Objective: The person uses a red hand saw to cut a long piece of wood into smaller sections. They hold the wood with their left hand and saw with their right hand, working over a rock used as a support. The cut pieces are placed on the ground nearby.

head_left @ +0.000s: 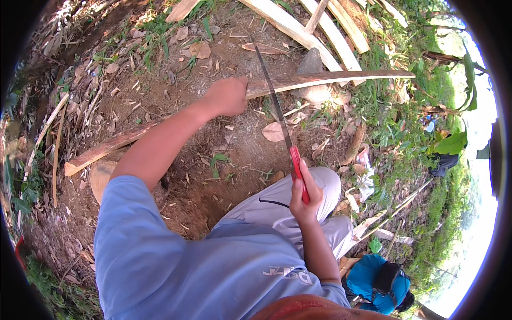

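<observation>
The left hand (228,96) clamps its grip around a long, thin, brown split wooden slat (320,80) lying across bare soil — it stretches from lower left to upper right. The right hand (304,198) is closed on the red handle of a narrow-bladed handsaw (277,109), its blade crossing the slat just beside the left hand.

strip: the long wooden strip (320,80) runs left to right across the ground, over a stone (312,64)
saw: its blade (274,98) crosses the strip, just right of the left hand (226,97)
right hand (304,194): near the body, above the knee (320,184)
planks (320,26): beyond the strip
</observation>
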Available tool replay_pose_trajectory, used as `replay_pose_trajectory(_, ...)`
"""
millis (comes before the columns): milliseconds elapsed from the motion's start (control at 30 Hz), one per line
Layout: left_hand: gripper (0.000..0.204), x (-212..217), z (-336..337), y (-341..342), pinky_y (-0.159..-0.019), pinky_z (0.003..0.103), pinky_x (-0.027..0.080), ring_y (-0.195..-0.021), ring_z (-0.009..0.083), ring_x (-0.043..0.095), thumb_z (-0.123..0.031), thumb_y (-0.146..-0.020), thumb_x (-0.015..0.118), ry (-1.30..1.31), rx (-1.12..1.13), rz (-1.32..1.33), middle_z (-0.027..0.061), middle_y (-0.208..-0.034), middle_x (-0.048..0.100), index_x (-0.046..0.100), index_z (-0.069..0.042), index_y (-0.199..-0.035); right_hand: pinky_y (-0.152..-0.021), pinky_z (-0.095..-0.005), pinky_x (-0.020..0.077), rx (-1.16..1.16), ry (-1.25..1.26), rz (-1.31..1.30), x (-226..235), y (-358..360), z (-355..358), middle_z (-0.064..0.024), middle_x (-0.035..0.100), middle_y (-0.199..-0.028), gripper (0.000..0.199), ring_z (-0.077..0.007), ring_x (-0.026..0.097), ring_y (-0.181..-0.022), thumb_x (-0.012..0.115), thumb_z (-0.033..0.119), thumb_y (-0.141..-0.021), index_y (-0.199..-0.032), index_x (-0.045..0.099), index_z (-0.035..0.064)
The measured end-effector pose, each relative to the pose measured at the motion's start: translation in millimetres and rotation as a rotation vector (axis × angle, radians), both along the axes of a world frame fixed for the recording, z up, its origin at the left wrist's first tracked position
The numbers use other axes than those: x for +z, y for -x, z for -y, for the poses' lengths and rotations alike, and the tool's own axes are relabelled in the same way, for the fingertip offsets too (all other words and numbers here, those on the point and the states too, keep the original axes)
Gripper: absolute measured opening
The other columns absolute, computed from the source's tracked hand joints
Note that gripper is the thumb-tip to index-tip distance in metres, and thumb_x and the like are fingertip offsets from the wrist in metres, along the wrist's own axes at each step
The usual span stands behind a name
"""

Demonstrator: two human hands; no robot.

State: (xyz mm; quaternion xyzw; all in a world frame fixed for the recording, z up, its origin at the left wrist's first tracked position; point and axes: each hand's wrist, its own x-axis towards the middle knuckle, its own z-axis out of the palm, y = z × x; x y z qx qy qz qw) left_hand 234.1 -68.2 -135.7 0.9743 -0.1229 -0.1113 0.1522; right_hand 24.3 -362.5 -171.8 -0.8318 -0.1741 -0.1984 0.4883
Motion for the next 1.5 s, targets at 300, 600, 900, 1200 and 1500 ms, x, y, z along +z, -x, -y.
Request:
replay_pose_trajectory(300, 0.032, -1.2, 6.1, 1.0, -0.093, 0.055, 0.059, -0.103, 0.0442, 0.075, -0.015, -0.089, 0.069, 0.029, 0.046, -0.016, 0.0259, -0.106, 0.076, 0.066, 0.002, -0.117, -0.060, -0.0324, 0.0536, -0.089, 0.146, -0.159, 45.0, 150.7, 60.8, -0.0171, 0.074, -0.077, 0.046, -0.0222, 0.069, -0.059, 0.065, 0.008, -0.101, -0.141, 0.065, -0.0133)
replay_pose_trajectory(600, 0.032, -4.1, 9.4, 4.6, -0.090, 0.056, 0.061, -0.099, 0.0453, 0.076, -0.016, -0.089, 0.069, 0.009, 0.109, 0.051, 0.0261, -0.105, 0.076, 0.065, 0.001, -0.116, -0.054, -0.0340, 0.0502, -0.084, 0.216, -0.064, 54.5, 141.8, 51.7, -0.0191, 0.074, -0.081, 0.050, -0.0226, 0.066, -0.055, 0.068, 0.003, -0.093, -0.140, 0.068, -0.0124)
replay_pose_trajectory(900, 0.031, -25.2, 4.7, 14.6, -0.079, 0.054, 0.064, -0.088, 0.0449, 0.078, -0.014, -0.087, 0.072, -0.004, 0.086, 0.205, 0.0258, -0.094, 0.077, 0.059, 0.002, -0.110, -0.060, -0.0288, 0.0549, -0.069, 0.103, -0.171, 78.0, 52.0, -6.2, -0.0240, 0.081, -0.118, 0.051, -0.0183, 0.074, -0.063, 0.066, -0.009, -0.095, -0.146, 0.066, -0.0068)
replay_pose_trajectory(1200, 0.034, -11.8, 13.3, 8.5, -0.085, 0.054, 0.064, -0.094, 0.0450, 0.078, -0.015, -0.087, 0.073, 0.025, 0.067, 0.115, 0.0277, -0.098, 0.077, 0.060, 0.005, -0.112, -0.059, -0.0246, 0.0495, -0.028, -0.134, 0.073, 14.2, -140.2, -86.5, -0.0130, 0.081, -0.105, 0.047, -0.0045, 0.059, -0.065, 0.063, 0.002, -0.106, -0.153, 0.065, 0.0032)
replay_pose_trajectory(1500, 0.037, -7.8, 0.4, -0.7, -0.094, 0.054, 0.060, -0.104, 0.0462, 0.076, -0.013, -0.084, 0.073, 0.136, 0.041, -0.011, 0.0287, -0.107, 0.077, 0.069, 0.004, -0.117, -0.068, -0.0273, 0.0562, -0.068, -0.058, 0.063, -4.8, -63.0, -56.1, -0.0222, 0.081, -0.120, 0.048, -0.0135, 0.074, -0.074, 0.064, -0.002, -0.102, -0.151, 0.064, -0.0033)
